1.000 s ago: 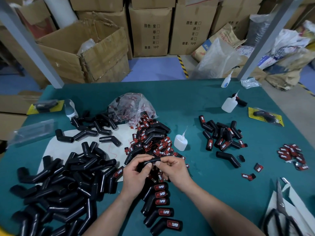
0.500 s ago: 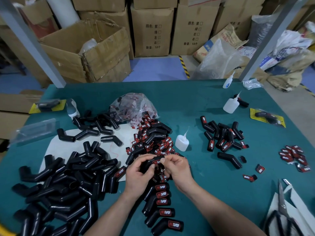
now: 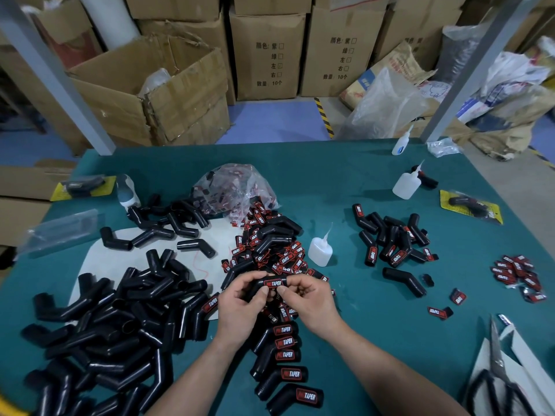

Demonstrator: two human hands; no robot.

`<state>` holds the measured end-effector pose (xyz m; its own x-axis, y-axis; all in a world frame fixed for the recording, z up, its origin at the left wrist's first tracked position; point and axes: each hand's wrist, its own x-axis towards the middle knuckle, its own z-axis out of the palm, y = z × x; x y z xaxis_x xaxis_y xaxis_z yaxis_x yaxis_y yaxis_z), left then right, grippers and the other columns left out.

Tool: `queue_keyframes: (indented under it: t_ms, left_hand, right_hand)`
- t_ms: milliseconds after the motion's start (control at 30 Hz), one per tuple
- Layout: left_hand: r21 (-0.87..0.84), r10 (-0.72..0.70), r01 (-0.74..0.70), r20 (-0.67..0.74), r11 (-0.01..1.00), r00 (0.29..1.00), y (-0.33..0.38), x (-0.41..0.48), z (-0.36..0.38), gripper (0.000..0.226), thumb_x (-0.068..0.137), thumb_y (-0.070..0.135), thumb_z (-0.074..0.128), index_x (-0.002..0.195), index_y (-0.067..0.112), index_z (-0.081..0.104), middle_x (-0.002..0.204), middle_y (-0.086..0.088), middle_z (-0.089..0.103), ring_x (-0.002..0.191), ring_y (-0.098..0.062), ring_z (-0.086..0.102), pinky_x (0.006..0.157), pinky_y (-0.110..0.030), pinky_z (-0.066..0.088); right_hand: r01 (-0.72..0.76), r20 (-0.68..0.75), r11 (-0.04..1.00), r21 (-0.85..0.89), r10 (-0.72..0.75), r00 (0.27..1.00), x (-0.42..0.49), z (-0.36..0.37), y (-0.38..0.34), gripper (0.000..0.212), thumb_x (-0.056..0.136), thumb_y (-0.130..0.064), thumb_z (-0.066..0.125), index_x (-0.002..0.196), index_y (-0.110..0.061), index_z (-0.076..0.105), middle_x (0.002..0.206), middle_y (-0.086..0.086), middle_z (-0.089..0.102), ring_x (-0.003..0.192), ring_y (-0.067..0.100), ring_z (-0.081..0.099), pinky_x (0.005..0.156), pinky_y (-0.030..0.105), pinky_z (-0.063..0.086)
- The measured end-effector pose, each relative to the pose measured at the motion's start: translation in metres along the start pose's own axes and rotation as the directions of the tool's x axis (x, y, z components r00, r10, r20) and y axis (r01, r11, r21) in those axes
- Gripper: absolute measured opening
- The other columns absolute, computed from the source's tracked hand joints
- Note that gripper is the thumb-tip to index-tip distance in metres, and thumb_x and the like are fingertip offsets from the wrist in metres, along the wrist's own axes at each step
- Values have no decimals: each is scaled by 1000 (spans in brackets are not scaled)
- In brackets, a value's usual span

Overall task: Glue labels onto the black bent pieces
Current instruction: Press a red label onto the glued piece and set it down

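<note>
Two bare hands and forearms, as we see them from above.
We make out the left hand and right hand uncovered, fingernails short and plain; the left forearm and right forearm run bare to the bottom edge of our view.

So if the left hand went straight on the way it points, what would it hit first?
Probably the label pile just beyond the bent piece that the left hand holds; depth is unclear.
</note>
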<state>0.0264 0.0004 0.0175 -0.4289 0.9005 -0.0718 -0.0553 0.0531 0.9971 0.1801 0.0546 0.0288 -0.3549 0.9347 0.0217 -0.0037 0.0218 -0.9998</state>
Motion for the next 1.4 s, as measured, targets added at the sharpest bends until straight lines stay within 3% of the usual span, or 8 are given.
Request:
queue_keyframes:
  t_ms: [267,433,633,733,833,967,1167,1400]
  left_hand:
    - [-31,10,-9,39,999,999,3,-2,0,36,85,-17,72,106,13,73,103,0,79,92,-12,74,82,-28,61]
    - [-15,29,-28,42,999,999,3,-2,2,39,84,-18,72,105,15,74,100,1,79,89,-10,75,81,-21,59]
    - [-37,41,-40,27,999,999,1,-1,1,40,85,-16,72,106,17,74,104,0,79,93,-13,75,83,-24,60]
    - [-36,30,-29,33,999,999,2,-1,0,45,88,-15,69,107,25,76,104,0,79,89,-11,75,76,-22,59]
    - [-24,26,-25,47,999,999,2,-2,-1,52,90,-13,68,107,36,79,103,-2,79,89,-16,76,76,-27,61]
    - [-20,73,-72,71,997,995,5,-3,-2,35,87,-1,69,114,21,74,114,-2,77,104,-24,74,90,-42,60]
    - [-25,57,-56,56,998,997,5,-3,1,44,86,-19,70,109,18,74,108,1,79,97,-12,74,87,-23,58]
    - [-19,65,-65,20,998,998,4,-3,3,43,85,-19,71,106,19,74,102,5,80,91,-8,74,85,-23,59]
  right_hand:
    - [20,25,1000,3,-20,999,-1,-1,4,8,86,-24,72,90,-19,77,63,-7,59,58,7,48,55,22,42]
    - [42,19,997,-62,-41,999,0,0,7,18,85,-27,74,79,-10,72,60,-7,56,57,9,45,53,29,38]
    - [48,62,998,-49,-45,997,1,-1,6,14,94,-33,70,84,-24,75,63,-8,61,59,6,50,57,22,42]
    - [42,73,997,-59,-38,997,0,-2,9,36,98,-45,59,79,-17,69,62,8,60,52,17,46,52,34,40]
    - [38,69,998,-49,-35,997,1,-4,10,39,100,-46,54,80,-16,69,64,17,58,53,30,45,53,44,40]
    - [42,49,999,-22,-41,998,1,-5,9,23,99,-30,56,89,-18,73,72,8,67,57,12,52,57,31,45]
    - [51,19,998,-44,-50,999,-1,-1,9,10,92,-26,68,85,-22,73,66,1,69,54,3,55,53,18,45]
    - [60,20,996,-69,-59,998,-1,-1,12,16,94,-28,67,81,-19,70,63,-2,66,56,4,54,55,19,44]
